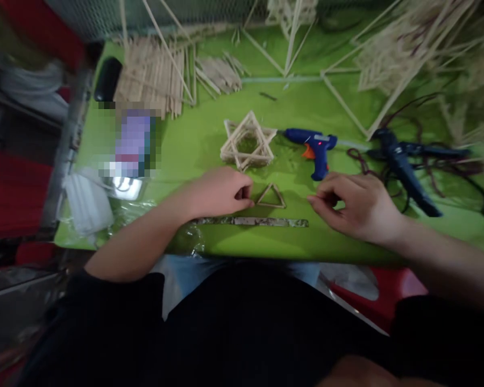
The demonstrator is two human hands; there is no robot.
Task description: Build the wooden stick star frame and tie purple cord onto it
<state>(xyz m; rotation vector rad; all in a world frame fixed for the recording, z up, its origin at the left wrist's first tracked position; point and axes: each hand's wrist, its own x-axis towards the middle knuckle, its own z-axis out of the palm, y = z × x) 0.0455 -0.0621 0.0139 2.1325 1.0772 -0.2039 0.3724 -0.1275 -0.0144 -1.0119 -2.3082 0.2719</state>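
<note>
Table: bright green top [234,242], glossy, its near edge running close to the person's dark clothing [242,333].
Room: grey mesh [105,19] behind the far edge; red cloth [14,193] off to the left; a red seat [403,290] low on the right.
Small triangle: a stick triangle [271,205] flat on the table between the two hands, nearer the left.
Left hand: the hand [228,191] rests with curled fingers at the triangle's left corner; whether it grips it, I cannot tell.
Right hand: the hand [357,204] is apart from the triangle, thumb and finger bent toward each other; I cannot tell whether anything is pinched there.
Strip: a long, stained strip [250,221] just in front of the triangle, its left end by the left forearm.
Star: a stick star [248,157] beyond the triangle.
Glue gun: blue with an orange trigger [318,144], lying on its side, nozzle at the star's right tip; contact is unclear.
Far left: a pile of sticks [149,80], shorter sticks [221,74] beside it, and a white mask [89,201] nearer.
Blurred out: a purple item [134,137] under coarse pixels.
Cut off: large stick frames [417,54] run past the top edge.
Hard to make out: a dark blue tool [403,172] among tangled cords.
</note>
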